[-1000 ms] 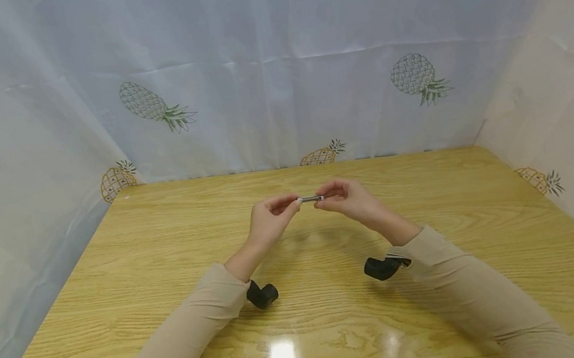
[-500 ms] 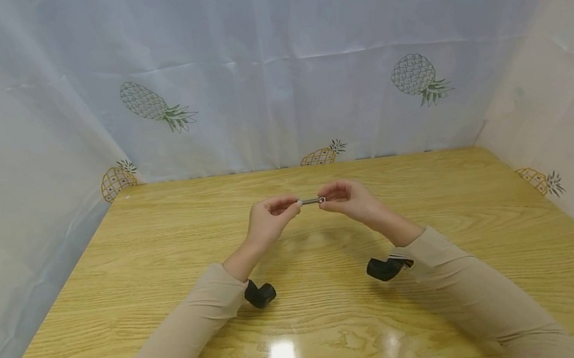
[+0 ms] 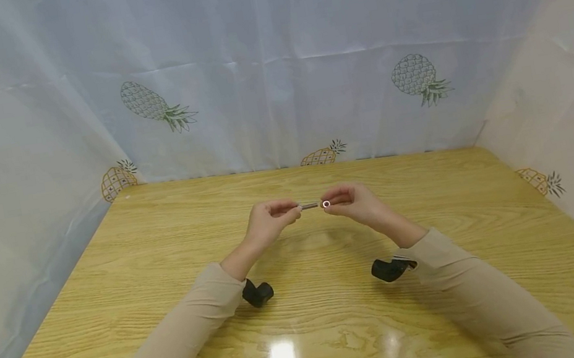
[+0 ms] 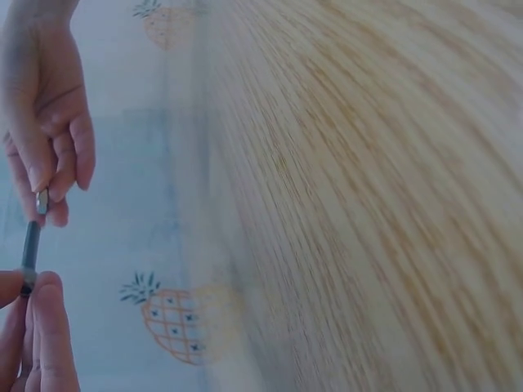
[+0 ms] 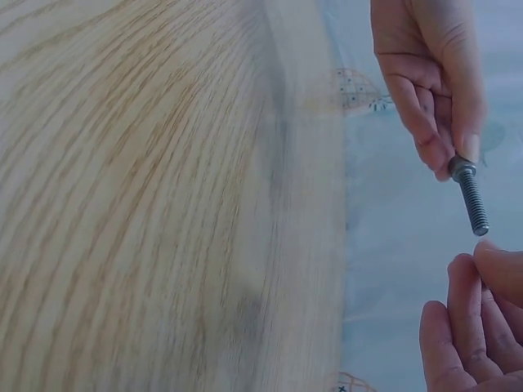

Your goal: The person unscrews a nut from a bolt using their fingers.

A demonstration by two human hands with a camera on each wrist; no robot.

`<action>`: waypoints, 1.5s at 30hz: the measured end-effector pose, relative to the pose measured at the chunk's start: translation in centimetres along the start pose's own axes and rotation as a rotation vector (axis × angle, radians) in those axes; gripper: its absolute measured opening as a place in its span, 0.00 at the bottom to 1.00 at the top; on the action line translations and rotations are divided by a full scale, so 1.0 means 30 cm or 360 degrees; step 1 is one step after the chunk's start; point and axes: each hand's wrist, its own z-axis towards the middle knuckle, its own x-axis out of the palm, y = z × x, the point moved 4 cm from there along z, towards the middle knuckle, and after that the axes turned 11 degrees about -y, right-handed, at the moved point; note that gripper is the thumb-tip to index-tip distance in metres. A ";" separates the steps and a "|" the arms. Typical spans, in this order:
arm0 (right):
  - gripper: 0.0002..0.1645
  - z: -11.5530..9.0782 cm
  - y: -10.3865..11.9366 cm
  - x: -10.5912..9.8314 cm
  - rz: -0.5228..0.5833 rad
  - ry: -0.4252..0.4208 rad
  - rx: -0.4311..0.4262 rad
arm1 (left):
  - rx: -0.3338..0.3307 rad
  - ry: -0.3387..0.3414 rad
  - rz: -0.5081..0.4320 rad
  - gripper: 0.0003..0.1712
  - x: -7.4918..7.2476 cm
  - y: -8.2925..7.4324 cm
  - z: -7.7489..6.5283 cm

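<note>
My left hand (image 3: 266,222) pinches a dark metal bolt (image 3: 309,205) by its head, between thumb and fingers. The threaded shank (image 5: 473,202) points across to my right hand (image 3: 359,202). A small metal nut (image 3: 327,204) sits between the right thumb and fingertips, its hole showing in the head view. The left wrist view has the nut (image 4: 42,201) just past the bolt's free end, a narrow gap between them. Fingers hide the nut in the right wrist view. Both hands are raised over the wooden table (image 3: 319,311).
Black curved pieces stick out at both sleeve cuffs, one at the left wrist (image 3: 257,294) and another at the right (image 3: 388,270). A pale curtain (image 3: 270,106) printed with pineapples hangs behind the table and along its sides.
The nut has come away from the bolt's end, moving slightly right with the right hand, and has turned so its hole shows. Both hands have dropped a little in the head view.
</note>
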 end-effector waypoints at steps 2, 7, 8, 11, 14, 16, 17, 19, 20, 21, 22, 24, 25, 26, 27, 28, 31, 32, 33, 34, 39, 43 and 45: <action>0.19 0.002 -0.004 -0.002 -0.0022 -0.0008 -0.0013 | 0.0007 0.0005 0.0021 0.16 0.000 0.001 0.000; 0.20 0.008 -0.016 -0.007 -0.0081 -0.0014 -0.0048 | 0.0033 0.0011 0.0061 0.14 0.000 0.003 0.000; 0.21 0.009 -0.020 -0.008 -0.0092 -0.0013 -0.0051 | 0.0041 0.0013 0.0070 0.14 0.000 0.004 0.000; 0.22 0.011 -0.029 -0.011 -0.0127 -0.0016 -0.0036 | 0.0029 0.0018 0.0077 0.15 -0.001 0.005 0.001; 0.23 0.011 -0.038 -0.015 -0.0150 -0.0018 -0.0014 | 0.0021 0.0027 0.0095 0.15 0.000 0.008 0.003; 0.23 0.012 -0.044 -0.016 -0.0171 -0.0015 -0.0012 | 0.0014 0.0030 0.0107 0.15 0.000 0.011 0.005; 0.23 0.012 -0.046 -0.018 -0.0178 -0.0014 -0.0012 | 0.0013 0.0033 0.0110 0.15 0.000 0.013 0.006; 0.23 0.014 -0.054 -0.019 -0.0188 -0.0008 -0.0010 | 0.0012 0.0039 0.0128 0.16 -0.001 0.016 0.008; 0.23 0.015 -0.057 -0.020 -0.0191 -0.0005 -0.0007 | 0.0006 0.0041 0.0133 0.16 -0.002 0.016 0.009; 0.23 0.015 -0.059 -0.022 -0.0194 -0.0001 -0.0004 | 0.0002 0.0044 0.0139 0.16 -0.003 0.018 0.009; 0.23 0.015 -0.061 -0.023 -0.0196 0.0003 0.0002 | -0.0007 0.0046 0.0142 0.16 -0.003 0.019 0.009; 0.23 0.017 -0.067 -0.025 -0.0201 0.0011 0.0009 | -0.0016 0.0052 0.0155 0.16 -0.003 0.020 0.009; 0.23 0.017 -0.069 -0.026 -0.0198 0.0016 0.0013 | -0.0018 0.0055 0.0165 0.16 -0.003 0.021 0.009; 0.23 0.018 -0.072 -0.026 -0.0196 0.0021 0.0011 | -0.0024 0.0058 0.0172 0.16 -0.003 0.021 0.009; 0.22 0.019 -0.074 -0.026 -0.0196 0.0027 0.0007 | -0.0022 0.0062 0.0183 0.16 -0.004 0.022 0.009; 0.22 0.020 -0.076 -0.027 -0.0194 0.0030 0.0004 | -0.0023 0.0066 0.0196 0.16 -0.004 0.023 0.009; 0.21 0.020 -0.078 -0.028 -0.0190 0.0038 -0.0020 | -0.0012 0.0083 0.0239 0.16 -0.006 0.029 0.010; 0.21 0.021 -0.080 -0.029 -0.0191 0.0040 -0.0021 | -0.0013 0.0088 0.0257 0.17 -0.007 0.032 0.010; 0.21 0.020 -0.081 -0.030 -0.0197 0.0046 -0.0017 | -0.0014 0.0093 0.0275 0.17 -0.008 0.035 0.010; 0.21 0.020 -0.084 -0.030 -0.0194 0.0053 -0.0011 | -0.0013 0.0097 0.0296 0.17 -0.010 0.037 0.011; 0.21 0.021 -0.102 -0.028 -0.0171 0.0098 0.0021 | -0.0001 0.0112 0.0383 0.15 -0.015 0.049 0.017; 0.20 0.021 -0.111 -0.025 -0.0166 0.0108 -0.0005 | 0.0003 0.0120 0.0393 0.15 -0.017 0.054 0.020; 0.20 0.021 -0.115 -0.025 -0.0178 0.0116 -0.0023 | -0.0019 0.0129 0.0376 0.14 -0.018 0.057 0.020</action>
